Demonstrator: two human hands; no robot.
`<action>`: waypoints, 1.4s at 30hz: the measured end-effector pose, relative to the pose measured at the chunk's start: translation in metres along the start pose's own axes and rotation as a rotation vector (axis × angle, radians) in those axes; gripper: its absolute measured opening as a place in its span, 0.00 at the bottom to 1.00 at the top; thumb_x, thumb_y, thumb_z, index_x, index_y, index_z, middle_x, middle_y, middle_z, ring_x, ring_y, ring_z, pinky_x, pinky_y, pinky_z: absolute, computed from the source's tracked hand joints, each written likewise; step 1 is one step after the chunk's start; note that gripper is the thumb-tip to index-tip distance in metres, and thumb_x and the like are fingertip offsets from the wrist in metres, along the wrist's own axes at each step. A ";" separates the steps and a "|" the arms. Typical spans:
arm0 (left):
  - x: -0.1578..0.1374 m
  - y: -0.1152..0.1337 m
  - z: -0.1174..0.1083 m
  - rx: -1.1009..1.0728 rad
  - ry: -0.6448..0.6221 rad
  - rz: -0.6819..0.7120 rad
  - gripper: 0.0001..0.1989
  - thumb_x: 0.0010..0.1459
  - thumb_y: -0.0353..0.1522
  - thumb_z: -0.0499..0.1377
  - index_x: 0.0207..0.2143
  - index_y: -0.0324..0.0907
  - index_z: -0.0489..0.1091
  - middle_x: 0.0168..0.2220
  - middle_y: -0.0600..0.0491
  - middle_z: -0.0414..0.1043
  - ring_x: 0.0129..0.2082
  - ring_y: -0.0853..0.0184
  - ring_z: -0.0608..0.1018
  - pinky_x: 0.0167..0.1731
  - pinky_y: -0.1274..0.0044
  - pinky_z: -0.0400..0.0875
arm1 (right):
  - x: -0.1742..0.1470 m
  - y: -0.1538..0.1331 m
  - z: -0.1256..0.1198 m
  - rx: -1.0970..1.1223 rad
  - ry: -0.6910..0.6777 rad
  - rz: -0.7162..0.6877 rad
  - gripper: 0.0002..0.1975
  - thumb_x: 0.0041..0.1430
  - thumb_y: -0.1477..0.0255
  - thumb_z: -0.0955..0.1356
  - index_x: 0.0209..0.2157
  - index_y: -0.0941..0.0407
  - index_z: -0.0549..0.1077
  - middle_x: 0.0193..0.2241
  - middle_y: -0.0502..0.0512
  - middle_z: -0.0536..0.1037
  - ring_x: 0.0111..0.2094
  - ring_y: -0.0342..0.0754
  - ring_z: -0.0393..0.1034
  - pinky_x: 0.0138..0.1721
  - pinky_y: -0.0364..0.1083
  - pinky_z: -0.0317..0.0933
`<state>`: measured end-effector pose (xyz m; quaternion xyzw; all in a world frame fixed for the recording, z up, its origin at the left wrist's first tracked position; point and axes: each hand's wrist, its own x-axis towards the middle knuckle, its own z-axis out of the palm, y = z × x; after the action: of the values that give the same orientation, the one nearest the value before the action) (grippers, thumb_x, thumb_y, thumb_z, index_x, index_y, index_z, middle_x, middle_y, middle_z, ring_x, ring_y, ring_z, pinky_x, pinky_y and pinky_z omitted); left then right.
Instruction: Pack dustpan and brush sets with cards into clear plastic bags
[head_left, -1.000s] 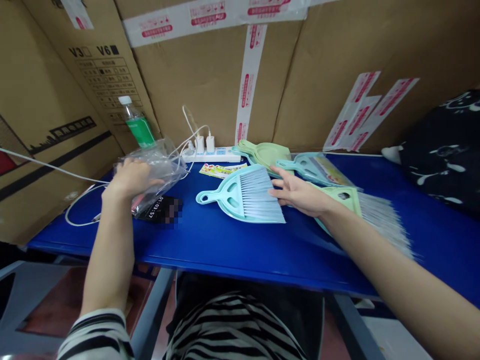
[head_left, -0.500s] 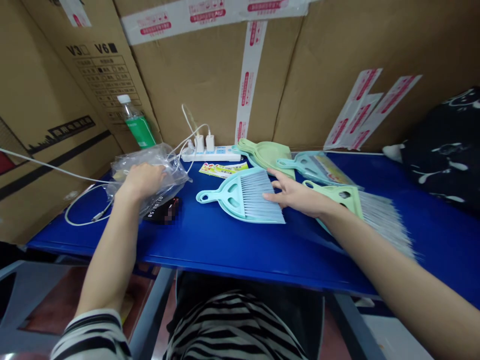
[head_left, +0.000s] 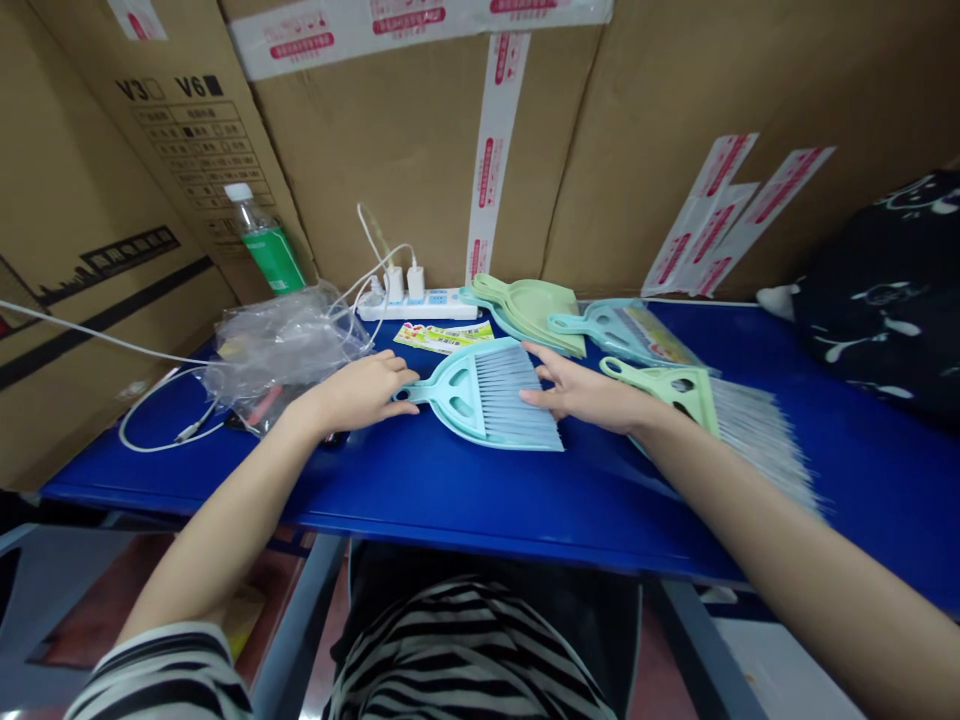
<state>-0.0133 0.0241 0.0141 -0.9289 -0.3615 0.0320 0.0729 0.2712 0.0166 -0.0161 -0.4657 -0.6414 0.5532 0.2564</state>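
Note:
A light blue hand brush (head_left: pixel 506 395) lies in a matching dustpan (head_left: pixel 459 428), flat on the blue table, with handles to the left and bristles to the right. My left hand (head_left: pixel 361 392) has its thumb and fingers closed about the handle end, which they partly cover. At the other end, my right hand (head_left: pixel 585 390) grips the bristle side, thumb over the bristles and index finger at the far corner. Under my right forearm sits a green brush (head_left: pixel 690 395) with pale bristles, partly hidden.
Behind lie green dustpans (head_left: pixel 536 305), a bagged blue set (head_left: pixel 630 330), a printed card (head_left: pixel 442 336) and a power strip (head_left: pixel 420 304) with cables. Crumpled clear plastic (head_left: pixel 281 335) and a bottle (head_left: pixel 271 255) are at left. A dark patterned bag (head_left: pixel 885 300) stands right; cardboard (head_left: pixel 420 150) walls the back.
My left hand has let go of the clear plastic and moved right to the light blue handles. My right hand stays at the bristles. The view has shifted slightly.

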 end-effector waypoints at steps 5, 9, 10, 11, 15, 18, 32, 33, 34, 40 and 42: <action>0.003 0.000 0.007 0.029 0.003 -0.003 0.16 0.64 0.39 0.52 0.45 0.38 0.71 0.39 0.47 0.74 0.40 0.63 0.75 0.42 0.74 0.67 | -0.007 -0.006 0.001 -0.412 0.146 -0.067 0.32 0.59 0.70 0.65 0.64 0.55 0.54 0.23 0.47 0.72 0.16 0.43 0.64 0.19 0.44 0.64; 0.002 0.000 0.005 0.052 0.014 -0.007 0.18 0.64 0.39 0.52 0.49 0.36 0.70 0.39 0.46 0.73 0.39 0.63 0.75 0.41 0.74 0.68 | -0.009 -0.012 0.014 -0.739 0.305 -0.359 0.13 0.62 0.70 0.61 0.44 0.58 0.73 0.19 0.47 0.69 0.21 0.44 0.65 0.28 0.45 0.61; 0.002 0.001 0.004 0.056 0.012 -0.008 0.18 0.63 0.39 0.52 0.48 0.36 0.70 0.39 0.46 0.73 0.39 0.63 0.75 0.41 0.74 0.68 | -0.009 -0.013 0.021 -0.769 0.269 -0.433 0.12 0.62 0.70 0.61 0.39 0.57 0.74 0.23 0.50 0.72 0.24 0.45 0.66 0.30 0.45 0.60; 0.002 0.001 0.004 0.056 0.011 -0.006 0.17 0.63 0.39 0.53 0.48 0.36 0.70 0.39 0.46 0.73 0.39 0.63 0.75 0.40 0.74 0.68 | -0.009 -0.013 0.028 -0.785 0.213 -0.492 0.11 0.63 0.69 0.61 0.36 0.57 0.75 0.27 0.53 0.74 0.27 0.45 0.67 0.32 0.45 0.60; 0.002 0.004 0.001 0.031 0.016 0.002 0.16 0.63 0.39 0.53 0.45 0.37 0.71 0.38 0.47 0.72 0.38 0.63 0.75 0.39 0.75 0.69 | -0.008 -0.010 0.055 -0.813 0.080 -0.507 0.10 0.61 0.65 0.65 0.35 0.56 0.73 0.32 0.56 0.75 0.33 0.49 0.69 0.35 0.46 0.59; 0.001 0.004 -0.003 -0.013 0.020 0.013 0.15 0.62 0.39 0.53 0.44 0.39 0.71 0.37 0.48 0.72 0.36 0.64 0.75 0.38 0.75 0.69 | -0.006 -0.008 0.064 -0.794 0.102 -0.472 0.11 0.58 0.63 0.67 0.30 0.56 0.71 0.30 0.55 0.73 0.32 0.49 0.67 0.34 0.46 0.58; -0.006 0.001 -0.017 -0.206 0.159 0.097 0.17 0.62 0.42 0.50 0.40 0.40 0.72 0.35 0.50 0.73 0.35 0.67 0.75 0.39 0.76 0.70 | -0.024 -0.022 0.062 -0.964 0.319 -0.598 0.09 0.56 0.70 0.67 0.23 0.56 0.69 0.24 0.50 0.67 0.25 0.43 0.59 0.25 0.43 0.44; -0.006 0.000 -0.018 -0.209 0.166 0.086 0.17 0.62 0.42 0.50 0.39 0.40 0.73 0.35 0.50 0.74 0.35 0.67 0.76 0.39 0.76 0.70 | -0.026 -0.023 0.060 -0.991 0.362 -0.621 0.10 0.58 0.70 0.66 0.23 0.56 0.69 0.23 0.50 0.66 0.24 0.43 0.59 0.25 0.43 0.44; -0.007 -0.002 -0.018 -0.206 0.177 0.069 0.17 0.62 0.42 0.50 0.39 0.40 0.73 0.35 0.49 0.74 0.35 0.67 0.76 0.39 0.76 0.70 | -0.028 -0.026 0.058 -1.021 0.405 -0.636 0.12 0.60 0.69 0.64 0.23 0.56 0.70 0.23 0.51 0.66 0.23 0.43 0.58 0.25 0.43 0.44; -0.010 -0.006 -0.023 -0.140 0.195 -0.020 0.20 0.60 0.44 0.51 0.44 0.39 0.72 0.40 0.47 0.74 0.39 0.64 0.76 0.42 0.74 0.71 | -0.051 -0.044 0.030 -1.280 0.716 -0.548 0.24 0.66 0.64 0.55 0.25 0.58 0.73 0.25 0.57 0.70 0.23 0.45 0.61 0.23 0.45 0.42; -0.010 -0.006 -0.023 -0.133 0.178 -0.033 0.21 0.60 0.44 0.50 0.45 0.40 0.72 0.39 0.48 0.74 0.38 0.64 0.76 0.42 0.74 0.71 | -0.059 -0.042 0.016 -1.397 0.843 -0.442 0.25 0.66 0.64 0.54 0.26 0.59 0.74 0.25 0.59 0.71 0.23 0.45 0.62 0.22 0.45 0.41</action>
<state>-0.0224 0.0190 0.0374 -0.9249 -0.3700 -0.0760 0.0437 0.2702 -0.0412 0.0308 -0.5485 -0.7631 -0.2532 0.2296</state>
